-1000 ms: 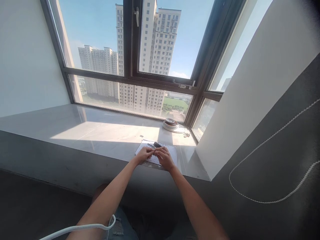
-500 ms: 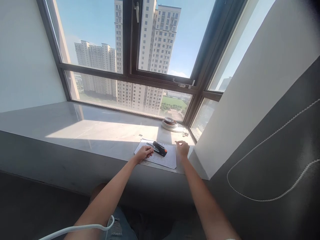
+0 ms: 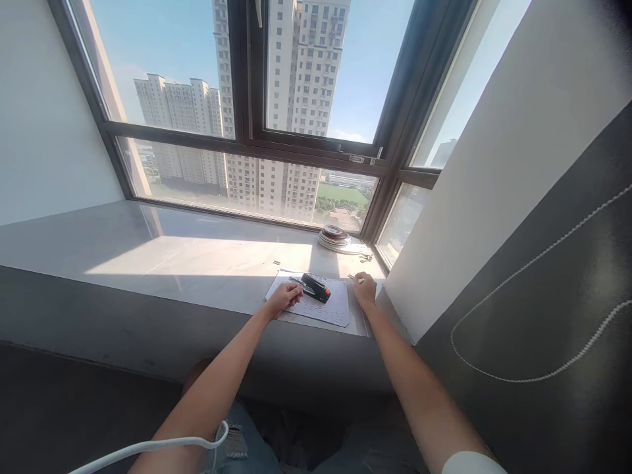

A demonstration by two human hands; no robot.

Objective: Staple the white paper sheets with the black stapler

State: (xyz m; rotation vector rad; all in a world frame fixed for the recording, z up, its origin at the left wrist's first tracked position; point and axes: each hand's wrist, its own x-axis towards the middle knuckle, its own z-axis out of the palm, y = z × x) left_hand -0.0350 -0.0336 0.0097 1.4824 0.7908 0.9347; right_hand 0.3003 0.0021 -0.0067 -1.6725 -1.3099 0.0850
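A black stapler (image 3: 316, 288) with an orange tip lies across white sheets of paper (image 3: 328, 315) on the windowsill, its silver metal part toward the left. My left hand (image 3: 285, 298) rests over the paper's left side, fingers curled together beside the stapler's silver end; whatever they pinch is too small to make out. To the right of the paper, my right hand (image 3: 365, 288) is closed, with fingers bent down at the sill. A tiny dark strip (image 3: 351, 276) shows at its fingertips; I cannot tell whether it is gripped or lying there.
Small dark strips (image 3: 277, 263) lie on the sill (image 3: 197, 253) behind the paper. A stack of round discs (image 3: 336, 238) stands by the window corner, with small metal bits (image 3: 366, 257) near it. A beaded cord (image 3: 518, 380) hangs at right; a white cable (image 3: 148, 449) crosses my left arm.
My right hand has shifted slightly right, its fingers more bent toward the sill. My left hand and the stapler stay nearly in place. The camera view has tilted a little.
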